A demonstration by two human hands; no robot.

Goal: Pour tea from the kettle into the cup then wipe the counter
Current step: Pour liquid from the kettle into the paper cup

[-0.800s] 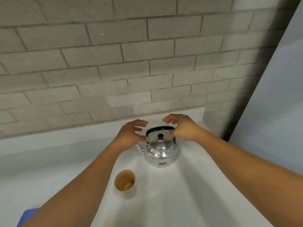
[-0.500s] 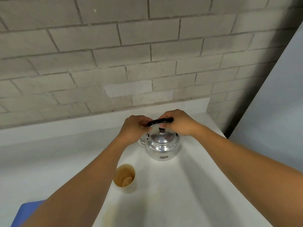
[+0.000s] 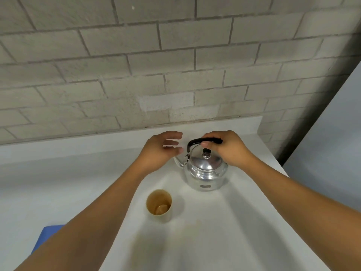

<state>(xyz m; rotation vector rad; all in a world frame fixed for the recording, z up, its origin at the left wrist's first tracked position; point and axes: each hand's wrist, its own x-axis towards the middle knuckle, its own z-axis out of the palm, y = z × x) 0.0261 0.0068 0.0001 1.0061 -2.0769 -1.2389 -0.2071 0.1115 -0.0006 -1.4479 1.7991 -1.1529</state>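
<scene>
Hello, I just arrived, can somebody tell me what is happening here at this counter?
A person is getting ready to pour tea. The right hand grips the black handle of the metal kettle, which stands on the white counter with its lid on. The left hand is open beside the spout, touching nothing. The tan cup stands upright nearer the person, apart from the kettle, with a little brown at the bottom. A blue thing lies at the lower left. Nothing is poured yet.
</scene>
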